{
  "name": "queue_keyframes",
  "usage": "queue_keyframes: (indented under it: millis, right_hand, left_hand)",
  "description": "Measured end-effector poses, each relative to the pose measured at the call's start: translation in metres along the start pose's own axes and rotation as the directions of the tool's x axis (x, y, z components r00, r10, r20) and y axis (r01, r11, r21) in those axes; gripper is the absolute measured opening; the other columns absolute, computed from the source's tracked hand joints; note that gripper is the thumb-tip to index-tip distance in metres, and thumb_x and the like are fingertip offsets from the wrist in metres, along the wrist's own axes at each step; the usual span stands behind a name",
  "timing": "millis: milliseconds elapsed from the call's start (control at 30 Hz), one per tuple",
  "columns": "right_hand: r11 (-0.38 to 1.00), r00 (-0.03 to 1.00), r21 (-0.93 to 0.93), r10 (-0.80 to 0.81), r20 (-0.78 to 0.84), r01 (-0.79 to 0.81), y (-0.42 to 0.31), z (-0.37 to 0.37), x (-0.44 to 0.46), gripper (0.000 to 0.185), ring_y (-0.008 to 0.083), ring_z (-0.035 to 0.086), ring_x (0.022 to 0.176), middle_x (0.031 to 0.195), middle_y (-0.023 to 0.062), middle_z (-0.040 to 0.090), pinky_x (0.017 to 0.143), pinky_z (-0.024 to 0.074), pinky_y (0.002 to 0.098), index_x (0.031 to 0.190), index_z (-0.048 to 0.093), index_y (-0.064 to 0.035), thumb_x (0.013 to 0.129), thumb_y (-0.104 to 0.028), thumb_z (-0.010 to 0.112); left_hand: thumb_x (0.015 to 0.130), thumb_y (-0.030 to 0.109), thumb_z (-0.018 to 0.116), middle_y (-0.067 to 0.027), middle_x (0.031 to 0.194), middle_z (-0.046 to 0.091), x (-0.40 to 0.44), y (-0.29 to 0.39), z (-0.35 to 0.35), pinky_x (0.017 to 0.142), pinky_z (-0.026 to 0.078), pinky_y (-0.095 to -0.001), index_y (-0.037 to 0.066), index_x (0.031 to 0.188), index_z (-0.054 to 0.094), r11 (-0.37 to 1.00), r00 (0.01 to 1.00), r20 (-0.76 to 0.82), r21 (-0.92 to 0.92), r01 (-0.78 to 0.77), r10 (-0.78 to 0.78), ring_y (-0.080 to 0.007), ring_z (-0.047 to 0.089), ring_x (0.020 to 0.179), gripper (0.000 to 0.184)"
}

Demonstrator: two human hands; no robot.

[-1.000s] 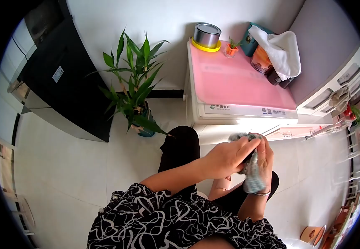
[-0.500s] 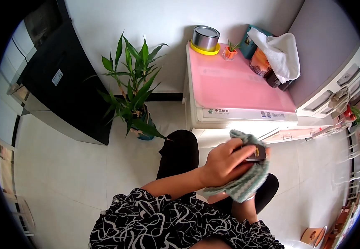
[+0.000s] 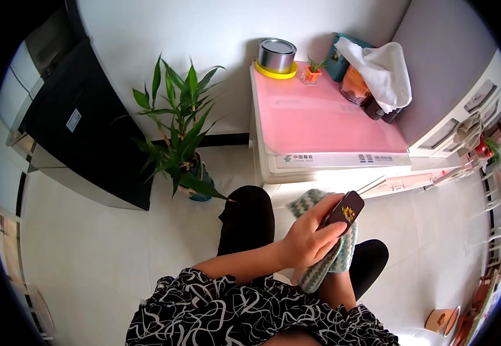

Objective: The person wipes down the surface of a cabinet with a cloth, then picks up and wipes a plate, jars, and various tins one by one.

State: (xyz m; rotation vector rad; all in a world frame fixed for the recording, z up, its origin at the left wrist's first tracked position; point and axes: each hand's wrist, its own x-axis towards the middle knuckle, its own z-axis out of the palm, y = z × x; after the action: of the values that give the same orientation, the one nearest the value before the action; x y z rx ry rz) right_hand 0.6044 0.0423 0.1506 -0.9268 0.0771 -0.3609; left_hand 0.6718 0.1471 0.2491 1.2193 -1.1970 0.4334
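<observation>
My left hand [image 3: 312,237] holds a small dark oblong object [image 3: 346,213] with a yellow design on its upper face, thumb on the near side and fingers around it. A green, grey and white patterned cloth [image 3: 346,249] hangs beneath and beside that hand, one end sticking out above the fingers. My right forearm [image 3: 338,288] comes up below the cloth, which hides my right hand and its fingers. Both hands are in front of the white cabinet [image 3: 296,190], above my knees.
On the cabinet's pink mat [image 3: 331,124] are a metal tin [image 3: 277,55] on a yellow dish, a tiny potted plant [image 3: 312,71], and a white cloth [image 3: 386,72] over containers. A leafy plant [image 3: 187,135] and a black panel [image 3: 83,127] are at left.
The dark object has come out from the cloth, its yellow design facing up in my left hand. The cloth has spread downward and now covers my right hand. The view has shifted slightly.
</observation>
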Motion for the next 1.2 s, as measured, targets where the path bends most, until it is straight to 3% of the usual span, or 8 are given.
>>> queue_keyframes:
  millis: [133,200,300,500,767,867,1033,1200]
  right_hand:
    - [0.973,0.974,0.229,0.064,-0.219,-0.013,-0.022,0.031,0.009,0.031,0.0147,0.052,0.088,0.1,0.004,0.051,0.076,0.0458,0.0277,0.113,0.045,-0.0084,0.091,-0.03,0.042]
    - [0.994,0.851,-0.105,-0.034,-0.524,-0.025,-0.037,0.049,0.031,0.031,0.0132,0.052,0.065,0.075,0.0044,0.053,0.058,0.0456,0.0259,0.088,0.053,-0.0051,0.09,-0.035,0.044]
    - [0.992,0.912,0.018,-0.106,-0.395,0.123,-0.071,0.056,0.044,0.037,0.0106,0.05,0.06,0.072,0.0045,0.053,0.054,0.0439,0.0245,0.083,0.051,-0.0013,0.091,-0.037,0.043]
    - [0.665,0.872,-0.688,-0.48,-0.097,0.29,-0.078,0.082,0.048,0.033,0.0111,0.047,0.078,0.085,0.006,0.054,0.069,0.0401,0.0233,0.107,0.046,0.0007,0.092,-0.028,0.041]
    - [0.531,0.955,-0.828,-0.295,0.019,0.18,-0.1,0.093,0.126,0.03,0.0065,0.038,0.063,0.066,-0.0015,0.046,0.056,0.036,0.0233,0.084,0.052,0.0009,0.091,-0.027,0.045]
    - [0.457,0.924,-0.839,-0.36,0.127,0.294,-0.091,0.086,0.168,0.036,0.0312,0.054,0.058,0.063,0.0183,0.054,0.055,0.0416,0.0368,0.092,0.052,0.0006,0.089,-0.035,0.046]
    - [0.301,0.944,-0.939,-0.324,0.061,0.164,-0.074,0.067,0.201,0.037,0.044,0.054,0.076,0.079,0.0253,0.058,0.065,0.0438,0.0452,0.098,0.052,-0.0025,0.086,-0.037,0.048]
    - [0.518,0.994,-0.853,-0.113,0.01,0.068,-0.092,0.048,0.204,0.039,0.0262,0.059,0.068,0.07,0.0162,0.059,0.066,0.0452,0.0372,0.103,0.052,0.0006,0.083,-0.033,0.051]
  left_hand:
    - [0.068,0.0,0.063,-0.0289,0.118,0.043,-0.006,-0.006,-0.005,0.085,0.043,-0.039,-0.002,0.089,0.055,1.0,0.999,0.034,0.021,0.004,-0.005,-0.0411,0.05,0.102,0.022]
    - [0.068,0.0,0.063,-0.029,0.12,0.042,-0.012,-0.016,-0.005,0.084,0.044,-0.0392,-0.002,0.09,0.054,0.996,0.994,-0.075,-0.053,0.073,-0.077,-0.0395,0.05,0.103,0.024]
    - [0.074,-0.005,0.061,-0.0333,0.118,0.041,-0.006,-0.026,-0.019,0.087,0.042,-0.0399,0.0,0.116,0.031,0.987,0.997,-0.061,0.153,0.052,-0.043,-0.0405,0.047,0.108,0.052]
    - [0.069,-0.011,0.055,-0.0216,0.124,0.042,-0.005,-0.022,-0.008,0.089,0.042,-0.0344,-0.004,0.127,0.028,0.965,0.971,-0.006,-0.115,0.236,-0.239,-0.0297,0.048,0.11,0.065]
    - [0.081,-0.003,0.055,-0.0069,0.104,0.052,0.084,-0.085,-0.055,0.083,0.043,-0.0243,0.001,0.12,0.035,0.857,0.833,-0.258,-0.32,0.404,-0.489,-0.0107,0.051,0.094,0.044]
    - [0.079,-0.002,0.058,-0.0047,0.102,0.054,0.12,-0.135,-0.068,0.075,0.045,-0.0234,0.004,0.118,0.04,0.845,0.774,-0.359,-0.345,0.409,-0.522,-0.0097,0.052,0.088,0.044]
    - [0.078,-0.004,0.058,-0.0038,0.1,0.055,0.139,-0.191,-0.08,0.074,0.045,-0.0235,0.006,0.115,0.043,0.848,0.778,-0.367,-0.364,0.384,-0.51,-0.0097,0.053,0.085,0.041]
    - [0.077,0.0,0.059,-0.0046,0.098,0.054,0.133,-0.228,-0.083,0.072,0.047,-0.025,0.008,0.114,0.042,0.875,0.797,-0.362,-0.168,0.455,-0.484,-0.0111,0.054,0.084,0.041]
